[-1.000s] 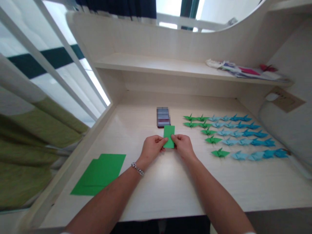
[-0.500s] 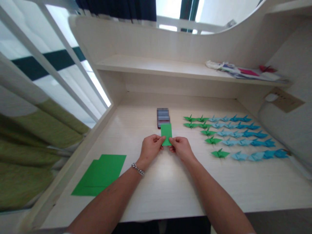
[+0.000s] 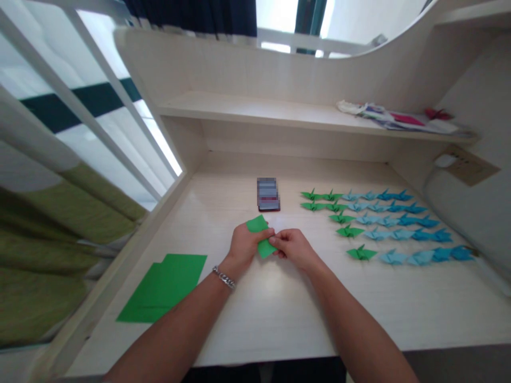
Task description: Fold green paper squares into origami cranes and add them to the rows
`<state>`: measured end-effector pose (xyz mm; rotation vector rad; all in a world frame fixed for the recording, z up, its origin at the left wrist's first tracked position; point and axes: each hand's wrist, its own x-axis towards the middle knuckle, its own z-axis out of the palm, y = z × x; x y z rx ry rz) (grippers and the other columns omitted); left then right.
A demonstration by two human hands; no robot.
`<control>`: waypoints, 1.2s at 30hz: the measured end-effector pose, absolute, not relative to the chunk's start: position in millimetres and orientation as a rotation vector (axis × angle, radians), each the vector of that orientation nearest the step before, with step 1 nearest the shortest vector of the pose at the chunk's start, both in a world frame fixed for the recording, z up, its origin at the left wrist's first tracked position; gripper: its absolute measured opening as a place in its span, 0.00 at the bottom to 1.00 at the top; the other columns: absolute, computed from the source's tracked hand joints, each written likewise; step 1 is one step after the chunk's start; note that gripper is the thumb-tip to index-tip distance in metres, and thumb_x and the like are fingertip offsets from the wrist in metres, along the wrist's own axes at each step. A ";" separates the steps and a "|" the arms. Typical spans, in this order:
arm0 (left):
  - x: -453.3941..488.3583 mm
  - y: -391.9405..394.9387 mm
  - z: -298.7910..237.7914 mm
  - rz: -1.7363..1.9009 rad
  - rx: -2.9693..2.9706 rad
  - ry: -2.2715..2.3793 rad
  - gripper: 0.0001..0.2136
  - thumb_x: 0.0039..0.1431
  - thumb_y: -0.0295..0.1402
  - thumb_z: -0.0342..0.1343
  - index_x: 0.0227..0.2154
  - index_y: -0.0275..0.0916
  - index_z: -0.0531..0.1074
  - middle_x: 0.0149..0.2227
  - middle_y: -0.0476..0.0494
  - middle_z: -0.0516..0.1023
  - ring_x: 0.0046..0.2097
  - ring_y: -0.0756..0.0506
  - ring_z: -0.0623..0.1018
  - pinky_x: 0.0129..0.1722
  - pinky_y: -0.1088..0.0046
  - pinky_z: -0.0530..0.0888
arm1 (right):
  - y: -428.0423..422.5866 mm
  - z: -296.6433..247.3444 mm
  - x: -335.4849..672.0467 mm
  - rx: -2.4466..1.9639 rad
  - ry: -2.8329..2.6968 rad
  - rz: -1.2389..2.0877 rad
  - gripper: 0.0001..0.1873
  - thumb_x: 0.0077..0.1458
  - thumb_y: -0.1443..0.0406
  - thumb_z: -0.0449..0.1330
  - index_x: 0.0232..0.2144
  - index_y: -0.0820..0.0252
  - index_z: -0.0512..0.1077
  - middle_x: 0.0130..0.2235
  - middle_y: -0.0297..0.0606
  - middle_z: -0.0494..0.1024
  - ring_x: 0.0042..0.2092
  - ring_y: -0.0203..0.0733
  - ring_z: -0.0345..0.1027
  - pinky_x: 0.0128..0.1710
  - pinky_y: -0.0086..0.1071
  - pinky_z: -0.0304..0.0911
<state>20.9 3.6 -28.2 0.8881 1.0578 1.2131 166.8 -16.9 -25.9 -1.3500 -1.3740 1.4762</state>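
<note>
A small folded piece of green paper [image 3: 264,248] is held between my hands above the middle of the desk, tilted with its top end toward the left. My left hand [image 3: 246,242] grips it across the middle, its thumb lying over the paper. At the paper's right edge, my right hand [image 3: 293,246] pinches with thumb and fingertips. Flat green paper sheets [image 3: 167,282] lie to the left, partly under my left forearm. Rows of folded paper cranes, green [image 3: 361,253], light blue [image 3: 393,257] and darker blue [image 3: 441,254], stand on the right.
Just beyond my hands lies a phone [image 3: 268,194] with a blurred screen. A shelf [image 3: 255,109] runs along the back, with papers [image 3: 407,118] at its right end. A plug and cable [image 3: 445,159] are at the right wall socket. White bars [image 3: 104,64] border the left side.
The green paper has been turned from upright to tilted and drawn a little toward me. My left hand has shifted its hold across the paper's middle; my right fingers now pinch its right edge.
</note>
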 end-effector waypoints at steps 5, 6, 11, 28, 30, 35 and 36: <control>11.3 12.1 -22.7 1.313 0.794 1.093 0.24 0.32 0.32 0.70 0.35 0.31 0.71 0.28 0.40 0.78 0.30 0.45 0.77 0.30 0.71 0.72 | -17.0 -23.0 174.0 -1.385 -1.427 1.556 0.11 0.48 0.60 0.60 0.22 0.63 0.71 0.18 0.33 0.70 0.18 0.31 0.59 0.18 0.25 0.51; 9.8 13.1 -21.9 1.311 0.800 1.107 0.24 0.32 0.33 0.70 0.36 0.31 0.71 0.28 0.40 0.79 0.31 0.45 0.77 0.30 0.71 0.72 | -16.6 -23.2 175.7 -1.387 -1.439 1.558 0.11 0.48 0.60 0.60 0.22 0.64 0.71 0.18 0.33 0.70 0.18 0.31 0.59 0.18 0.25 0.51; 7.6 12.5 -21.3 1.282 0.920 1.150 0.23 0.36 0.38 0.68 0.36 0.32 0.73 0.28 0.42 0.78 0.29 0.48 0.75 0.28 0.73 0.70 | -12.4 -24.2 183.2 -1.402 -1.494 1.400 0.13 0.49 0.58 0.59 0.21 0.63 0.71 0.17 0.31 0.68 0.19 0.32 0.59 0.19 0.26 0.52; 13.0 5.6 -24.6 1.017 1.174 1.100 0.15 0.41 0.38 0.65 0.31 0.33 0.77 0.27 0.42 0.78 0.29 0.48 0.74 0.29 0.73 0.69 | -9.9 -19.2 184.5 -1.403 -1.563 1.149 0.09 0.47 0.61 0.58 0.25 0.62 0.73 0.25 0.34 0.73 0.27 0.35 0.62 0.27 0.28 0.56; 12.3 6.0 -25.9 0.999 1.241 1.146 0.13 0.41 0.39 0.65 0.28 0.33 0.77 0.26 0.42 0.78 0.28 0.48 0.74 0.27 0.74 0.68 | -10.1 -18.2 184.7 -1.402 -1.563 1.139 0.09 0.47 0.61 0.58 0.26 0.62 0.74 0.25 0.35 0.74 0.28 0.36 0.63 0.28 0.28 0.57; 5.3 12.0 -29.3 1.063 1.253 1.241 0.14 0.43 0.41 0.63 0.27 0.33 0.77 0.27 0.41 0.78 0.28 0.47 0.74 0.27 0.73 0.68 | -6.1 -23.1 191.4 -1.405 -1.468 1.224 0.11 0.46 0.60 0.59 0.26 0.63 0.74 0.22 0.34 0.72 0.24 0.34 0.61 0.26 0.28 0.57; 4.1 13.3 -29.8 1.070 1.241 1.251 0.15 0.43 0.42 0.63 0.28 0.33 0.77 0.27 0.41 0.78 0.28 0.47 0.74 0.27 0.73 0.68 | -4.9 -24.7 193.6 -1.405 -1.445 1.249 0.11 0.46 0.59 0.59 0.25 0.64 0.73 0.21 0.33 0.71 0.23 0.34 0.61 0.25 0.28 0.57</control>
